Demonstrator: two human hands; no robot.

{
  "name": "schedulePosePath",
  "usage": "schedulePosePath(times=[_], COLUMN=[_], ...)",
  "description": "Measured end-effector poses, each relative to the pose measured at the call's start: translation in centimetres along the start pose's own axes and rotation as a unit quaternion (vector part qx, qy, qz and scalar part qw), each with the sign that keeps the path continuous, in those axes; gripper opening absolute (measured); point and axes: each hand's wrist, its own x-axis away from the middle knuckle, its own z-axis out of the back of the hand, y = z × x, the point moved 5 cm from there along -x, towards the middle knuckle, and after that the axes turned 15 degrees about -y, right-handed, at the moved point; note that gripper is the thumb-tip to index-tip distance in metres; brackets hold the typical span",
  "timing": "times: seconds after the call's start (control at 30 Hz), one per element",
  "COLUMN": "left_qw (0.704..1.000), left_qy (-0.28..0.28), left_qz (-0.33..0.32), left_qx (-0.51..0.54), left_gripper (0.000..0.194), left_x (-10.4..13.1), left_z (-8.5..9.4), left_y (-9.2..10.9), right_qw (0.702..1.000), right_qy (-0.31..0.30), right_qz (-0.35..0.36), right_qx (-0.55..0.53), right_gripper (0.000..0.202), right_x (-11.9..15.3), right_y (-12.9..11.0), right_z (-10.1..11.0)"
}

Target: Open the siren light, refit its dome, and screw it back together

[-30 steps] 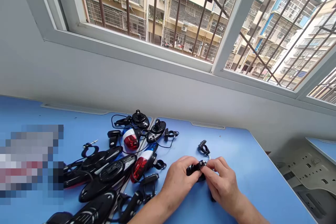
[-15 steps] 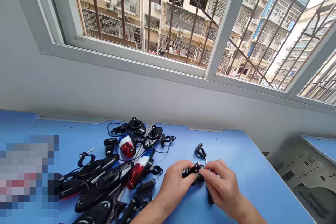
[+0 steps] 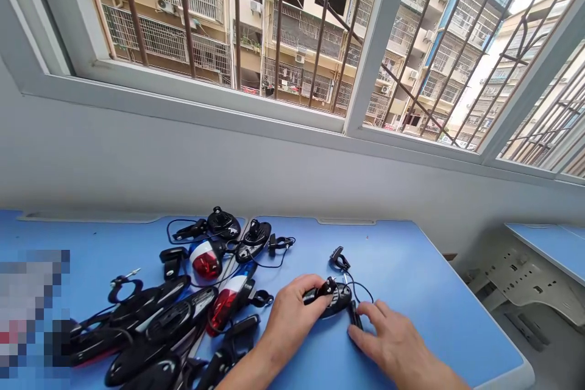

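My left hand (image 3: pixel 299 311) is closed on a black oval device (image 3: pixel 337 300) with a clamp at its top, held just above the blue table. Close by on the right, my right hand (image 3: pixel 388 338) has its thumb and fingers around a black screwdriver-like handle (image 3: pixel 354 315), whose thin metal shaft points away from me. A small black clamp (image 3: pixel 339 259) lies beyond the hands, with a thin cable curving from it toward the right hand.
A pile of black devices (image 3: pixel 178 320) with cables covers the table's left part, some with red, white and blue lenses (image 3: pixel 206 260). A wall (image 3: pixel 183 164) and barred window rise behind the blue table (image 3: pixel 425 292). Another table (image 3: pixel 548 250) stands right.
My right hand has moved away from the clamp on the device and down to the black handle beside it. The whole view has shifted slightly.
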Motion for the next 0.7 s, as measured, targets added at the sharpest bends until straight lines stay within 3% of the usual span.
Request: schedulePosePath(times=[0.13,0.27,0.37,0.43,0.5,0.57,0.7], left_qw=[1.000,1.000,0.999,0.999,0.999,0.999,0.999], left_qy=[0.002,-0.003,-0.007,-0.008,-0.009,-0.011,-0.009], left_qz=[0.009,0.024,0.032,0.032,0.032,0.035,0.032], left_qx=[-0.003,-0.007,-0.004,0.001,0.012,0.021,0.014], left_gripper=[0.018,0.017,0.016,0.016,0.016,0.015,0.014], left_x=[-0.1,0.0,0.1,0.1,0.0,0.0,0.0], left_z=[0.1,0.1,0.0,0.0,-0.1,-0.2,-0.1], left_y=[-0.1,0.0,0.0,-0.1,-0.2,-0.4,-0.3], right_qw=[0.997,0.975,0.917,0.857,0.818,0.818,0.868], right_qy=[0.010,0.052,0.131,0.198,0.251,0.270,0.265], right_qz=[0.079,0.135,0.032,-0.046,-0.069,-0.050,0.023], right_qx=[-0.011,-0.170,-0.375,-0.473,-0.513,-0.505,-0.418], right_gripper=[0.020,0.020,0.015,0.021,0.029,0.034,0.041], right_x=[0.0,0.6,0.8,0.7,0.2,-0.8,-2.5], right_y=[-0.6,0.1,2.6,4.0,4.6,4.3,3.1], right_z=[1.4,5.5,7.7,7.9,7.5,7.2,7.6])
